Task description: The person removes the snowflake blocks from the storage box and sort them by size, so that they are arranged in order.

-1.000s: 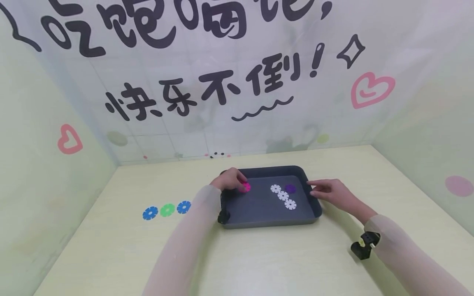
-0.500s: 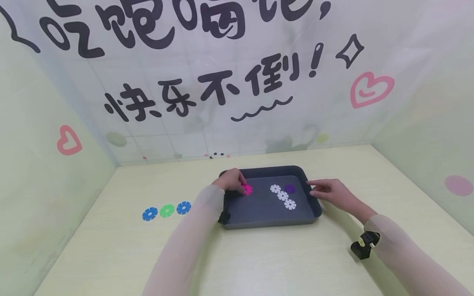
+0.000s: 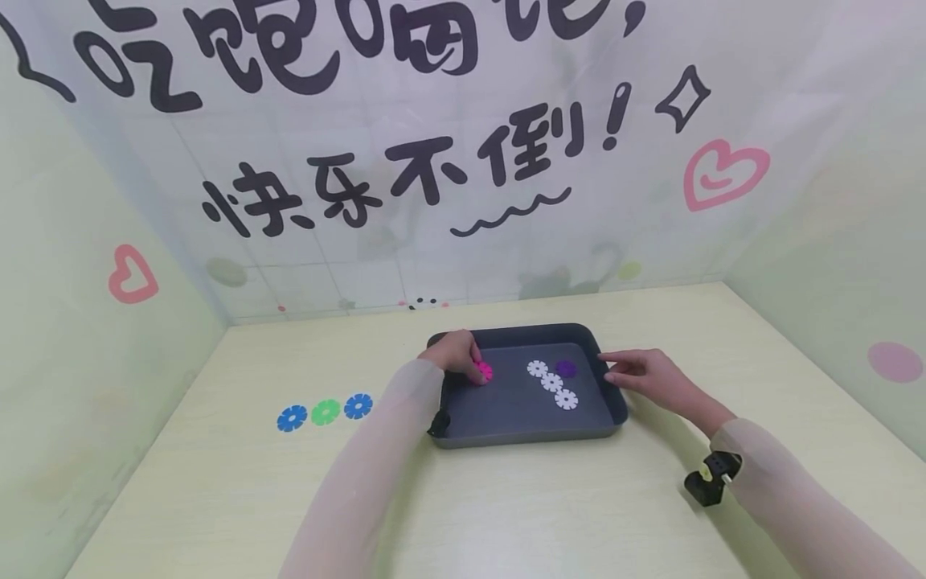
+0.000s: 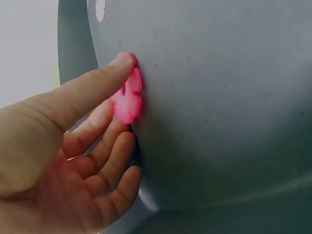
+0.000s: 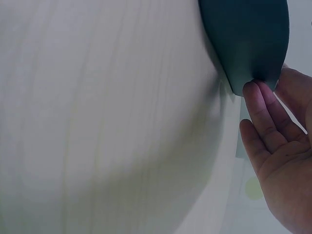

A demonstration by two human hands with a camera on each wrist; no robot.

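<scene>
My left hand [image 3: 454, 354] reaches over the left side of a dark grey tray [image 3: 531, 439], thumb and fingers pinching a pink snowflake disc [image 3: 485, 371]. In the left wrist view, the pink disc [image 4: 127, 100] stands tilted on edge close to the tray floor, partly covered by the thumb. At the tray's right wall, my right hand [image 3: 654, 378] holds the rim with its fingertips. The right wrist view has fingertips [image 5: 252, 90] against the outer side of the wall. Inside the tray lie white discs [image 3: 552, 382] in a diagonal row and a purple disc [image 3: 566, 369].
To the left of the tray, a blue disc [image 3: 292, 418], a green disc [image 3: 325, 412] and another blue disc [image 3: 358, 406] lie in a row on the pale wooden table [image 3: 506, 515]. A printed backdrop [image 3: 434, 265] stands behind the table, with panels at both sides.
My left hand has shifted slightly right and toward me, and the pink disc has moved with it. My right hand stays at the tray's right rim.
</scene>
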